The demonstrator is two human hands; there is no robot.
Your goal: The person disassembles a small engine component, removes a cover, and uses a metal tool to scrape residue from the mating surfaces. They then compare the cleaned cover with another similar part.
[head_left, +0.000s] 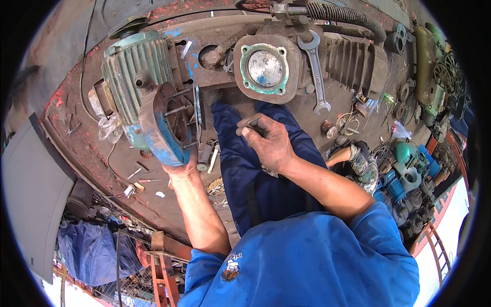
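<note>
The blue-edged casting, bolts protruding, sits beside the green motor, the left hand gripping its lower edge; a slack hold could drop it. The right hand is curled narrow, contents unclear; a knock could dislodge the wrench.

L forearm extended fwd, L hand partly hidden at fingers, R forearm angled up-left, R hand w/ fingers curled twd thumb
</note>
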